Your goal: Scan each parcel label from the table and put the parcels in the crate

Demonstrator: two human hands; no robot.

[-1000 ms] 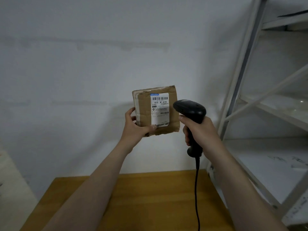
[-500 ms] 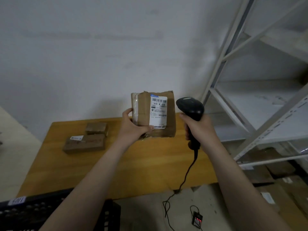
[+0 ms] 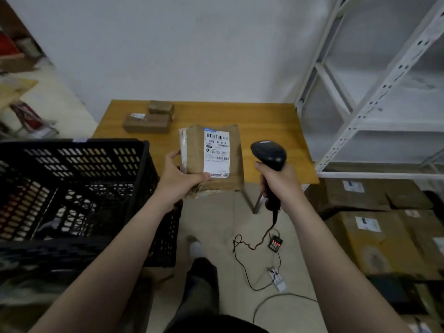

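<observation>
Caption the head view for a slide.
Left hand holds a labelled parcel beside the scanner in the right hand, crate at left.

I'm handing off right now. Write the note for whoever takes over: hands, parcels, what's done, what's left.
Left hand grips the labelled parcel aloft, label toward the camera.
Right hand grips the scanner beside it.
A long parcel and a small parcel lie on the table.
The black crate stands at left; contents unclear.
Done: cannot tell whether this label is scanned.
Left: crate it, then scan and crate both others.
</observation>
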